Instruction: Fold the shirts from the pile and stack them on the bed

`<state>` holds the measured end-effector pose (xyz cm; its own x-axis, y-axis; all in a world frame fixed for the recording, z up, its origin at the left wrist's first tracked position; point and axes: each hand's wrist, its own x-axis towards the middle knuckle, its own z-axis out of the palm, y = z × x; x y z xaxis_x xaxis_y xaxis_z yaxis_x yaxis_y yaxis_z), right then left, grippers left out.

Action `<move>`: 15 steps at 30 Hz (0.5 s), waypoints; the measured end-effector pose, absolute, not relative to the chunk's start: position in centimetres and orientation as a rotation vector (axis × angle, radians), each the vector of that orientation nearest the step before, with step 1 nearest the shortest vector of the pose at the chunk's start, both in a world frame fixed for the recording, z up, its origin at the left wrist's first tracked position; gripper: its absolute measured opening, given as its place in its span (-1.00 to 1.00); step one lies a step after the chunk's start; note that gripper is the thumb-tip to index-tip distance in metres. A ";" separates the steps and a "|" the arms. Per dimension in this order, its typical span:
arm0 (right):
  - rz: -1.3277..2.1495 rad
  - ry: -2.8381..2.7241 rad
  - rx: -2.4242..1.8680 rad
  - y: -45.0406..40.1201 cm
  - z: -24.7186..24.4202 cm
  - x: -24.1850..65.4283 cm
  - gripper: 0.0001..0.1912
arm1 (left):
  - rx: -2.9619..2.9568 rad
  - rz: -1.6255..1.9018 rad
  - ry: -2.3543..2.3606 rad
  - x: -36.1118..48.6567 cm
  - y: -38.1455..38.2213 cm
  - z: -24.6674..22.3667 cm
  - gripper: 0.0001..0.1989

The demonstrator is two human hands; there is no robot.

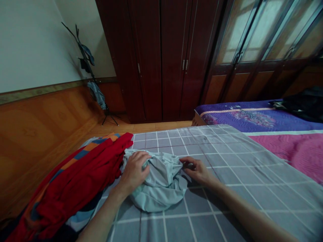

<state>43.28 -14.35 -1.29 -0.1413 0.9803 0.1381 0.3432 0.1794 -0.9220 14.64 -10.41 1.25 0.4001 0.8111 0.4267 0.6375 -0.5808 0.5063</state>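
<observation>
A crumpled pale grey-green garment [161,188] lies bunched on the checked grey bedsheet, its lower edge rounded. My left hand [136,169] is over its left side, fingers and thumb curved around a fold of the cloth. At the garment's right edge, my right hand [195,169] takes the cloth loosely between bent fingers and thumb. What kind of garment it is cannot be made out from the bundle. Immediately left of it is a heap of clothes with a red garment [83,181] on top.
The checked bedsheet [227,174] spreads under both forearms. Beyond its far edge stands a dark red wardrobe [174,60]. To the right is another bed with a purple and pink cover [290,144] and dark clothing [305,102]. A coat stand [87,62] occupies the far left corner.
</observation>
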 end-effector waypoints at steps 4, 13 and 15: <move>0.738 -1.837 -1.208 -15.0 -1.8 42.7 -0.37 | 2.491 0.717 1.199 15.3 -10.8 1.1 -0.72; 0.752 -1.771 -1.167 -14.9 -1.2 41.9 -0.79 | 1.924 1.173 1.215 15.5 -12.3 4.8 -0.82; 0.872 -1.629 -1.149 -15.1 -0.7 41.5 -0.72 | 2.099 1.263 1.207 16.1 -13.1 4.9 -0.85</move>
